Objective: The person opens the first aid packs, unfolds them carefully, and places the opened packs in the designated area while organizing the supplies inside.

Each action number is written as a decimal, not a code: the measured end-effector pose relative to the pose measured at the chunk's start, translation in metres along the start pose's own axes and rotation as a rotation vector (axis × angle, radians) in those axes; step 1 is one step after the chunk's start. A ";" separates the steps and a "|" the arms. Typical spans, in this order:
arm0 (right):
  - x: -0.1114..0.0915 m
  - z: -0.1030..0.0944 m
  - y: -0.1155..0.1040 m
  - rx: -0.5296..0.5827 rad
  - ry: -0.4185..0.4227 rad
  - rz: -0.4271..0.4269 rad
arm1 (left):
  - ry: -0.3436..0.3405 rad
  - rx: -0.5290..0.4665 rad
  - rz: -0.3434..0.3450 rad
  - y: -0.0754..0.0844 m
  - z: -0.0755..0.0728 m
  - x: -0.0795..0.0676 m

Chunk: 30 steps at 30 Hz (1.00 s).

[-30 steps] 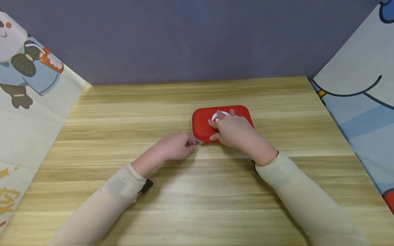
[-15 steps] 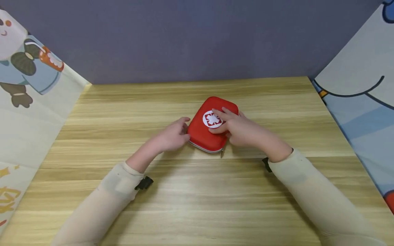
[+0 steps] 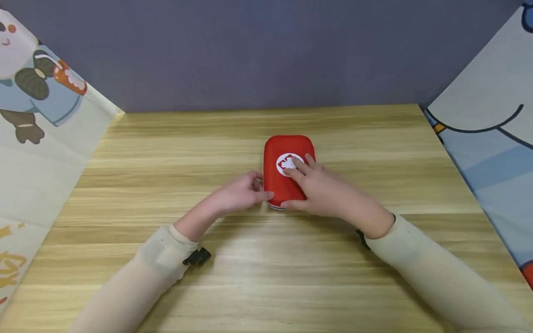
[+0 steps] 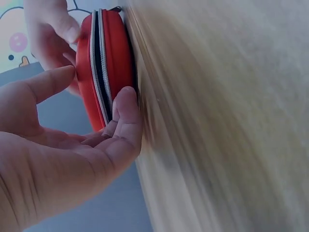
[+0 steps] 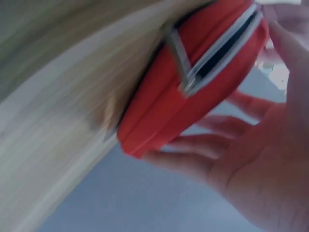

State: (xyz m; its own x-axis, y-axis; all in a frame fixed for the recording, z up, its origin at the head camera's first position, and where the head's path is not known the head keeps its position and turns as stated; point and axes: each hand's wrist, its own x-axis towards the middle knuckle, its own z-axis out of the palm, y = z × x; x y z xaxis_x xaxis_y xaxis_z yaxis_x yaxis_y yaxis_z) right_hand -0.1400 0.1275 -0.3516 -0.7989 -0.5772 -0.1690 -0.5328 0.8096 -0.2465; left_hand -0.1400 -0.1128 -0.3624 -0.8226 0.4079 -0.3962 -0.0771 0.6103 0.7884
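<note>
A red first-aid case (image 3: 276, 186) with a white round emblem lies flat on the wooden table, its long side pointing away from me. My left hand (image 3: 240, 192) is at its near left corner, thumb on the lid and fingers curled against the side in the left wrist view. My right hand (image 3: 326, 190) spreads over the lid from the right, with fairly straight fingers resting on top. Both wrist views show the zip (image 4: 100, 60) parted along a stretch of the side, with a dark gap between its teeth. The metal zip pull (image 5: 179, 54) hangs at one end of that gap.
The wooden table (image 3: 266, 273) surrounds the case. A grey-blue wall (image 3: 266, 55) stands behind it. Panels with cartoon prints rise on the left (image 3: 50, 115) and right (image 3: 491, 138).
The case has turned from lying sideways to lying lengthwise. My left hand has gone from the zip corner to the case's side and lid. My right hand has stayed over the lid.
</note>
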 end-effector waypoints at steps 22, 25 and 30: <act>-0.018 -0.002 -0.004 -0.005 0.288 -0.102 | 0.025 0.202 0.098 0.004 0.013 -0.011; -0.024 -0.005 0.003 0.092 0.306 -0.071 | 0.027 0.218 0.062 0.005 0.011 -0.012; -0.032 -0.007 0.014 0.250 0.379 -0.049 | 0.048 0.292 0.038 0.000 0.003 -0.010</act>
State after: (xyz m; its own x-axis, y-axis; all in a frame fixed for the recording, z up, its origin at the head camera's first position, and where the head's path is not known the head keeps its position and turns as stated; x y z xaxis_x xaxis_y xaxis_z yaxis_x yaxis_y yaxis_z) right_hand -0.1243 0.1581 -0.3429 -0.8448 -0.4968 0.1989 -0.5263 0.7044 -0.4762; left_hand -0.1301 -0.1147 -0.3599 -0.8478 0.4060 -0.3413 0.1138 0.7677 0.6306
